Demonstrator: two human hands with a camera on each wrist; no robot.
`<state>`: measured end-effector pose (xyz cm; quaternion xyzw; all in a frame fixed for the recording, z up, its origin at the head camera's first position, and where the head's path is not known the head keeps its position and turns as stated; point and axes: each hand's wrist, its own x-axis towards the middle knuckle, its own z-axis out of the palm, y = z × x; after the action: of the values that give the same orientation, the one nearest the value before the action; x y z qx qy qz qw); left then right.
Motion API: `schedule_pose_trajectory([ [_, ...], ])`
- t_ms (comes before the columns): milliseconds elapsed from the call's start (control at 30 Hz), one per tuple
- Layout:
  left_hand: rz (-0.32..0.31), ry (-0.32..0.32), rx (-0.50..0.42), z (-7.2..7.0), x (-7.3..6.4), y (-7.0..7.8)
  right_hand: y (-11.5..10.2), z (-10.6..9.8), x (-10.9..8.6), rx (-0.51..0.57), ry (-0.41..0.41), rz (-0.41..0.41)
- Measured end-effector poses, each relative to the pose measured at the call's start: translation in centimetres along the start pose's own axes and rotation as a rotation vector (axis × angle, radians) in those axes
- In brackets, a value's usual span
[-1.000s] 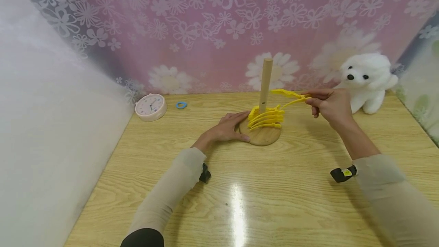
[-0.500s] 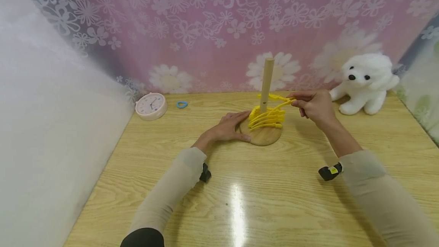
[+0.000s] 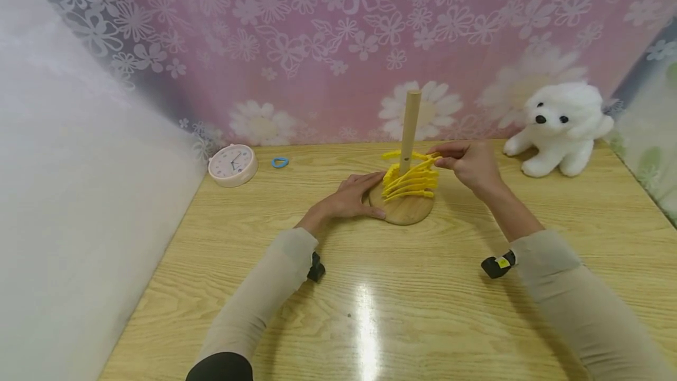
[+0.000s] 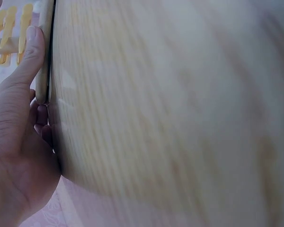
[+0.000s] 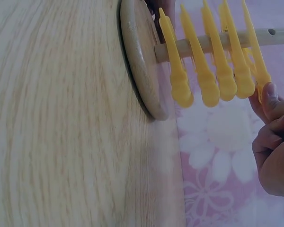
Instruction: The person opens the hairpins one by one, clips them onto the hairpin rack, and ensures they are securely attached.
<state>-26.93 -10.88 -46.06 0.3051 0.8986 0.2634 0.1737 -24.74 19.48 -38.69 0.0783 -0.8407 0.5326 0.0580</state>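
In the head view a wooden post [image 3: 410, 125] rises from a round wooden base [image 3: 404, 214]. Several yellow plastic clips [image 5: 206, 75] sit on its lower part, spaced along it in the right wrist view. My left hand [image 3: 350, 199] holds the base's left edge, thumb toward the front and fingers toward the back. With thumb and fingers, my right hand [image 3: 476, 169] pinches the rear end of the topmost yellow clip [image 5: 254, 52]. That clip's two arms lie about the post, above the others. Whether it bites the wood is hard to tell.
A pink round alarm clock [image 3: 233, 166] and a small blue ring-like piece [image 3: 280, 162] lie at the table's back left. At the back right sits a white plush dog [image 3: 563, 128]. Behind the table [image 3: 423, 310] hangs a pink floral curtain [image 3: 317, 46].
My right hand has moved left with the pinched clip, bringing its arms from right of the post to about it. The left hand has stayed on the base.
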Motion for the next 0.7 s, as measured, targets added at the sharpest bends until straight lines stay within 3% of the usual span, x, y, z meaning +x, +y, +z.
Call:
schedule_pose_trajectory([
  [167,0.006,0.004,-0.003,-0.04,-0.03,0.05,-0.39,0.23,-0.12,-0.074,-0.017,-0.009],
  [700,-0.002,0.015,0.000,0.11,-0.05,0.04,-0.31,0.28,-0.16,-0.050,-0.041,-0.036],
])
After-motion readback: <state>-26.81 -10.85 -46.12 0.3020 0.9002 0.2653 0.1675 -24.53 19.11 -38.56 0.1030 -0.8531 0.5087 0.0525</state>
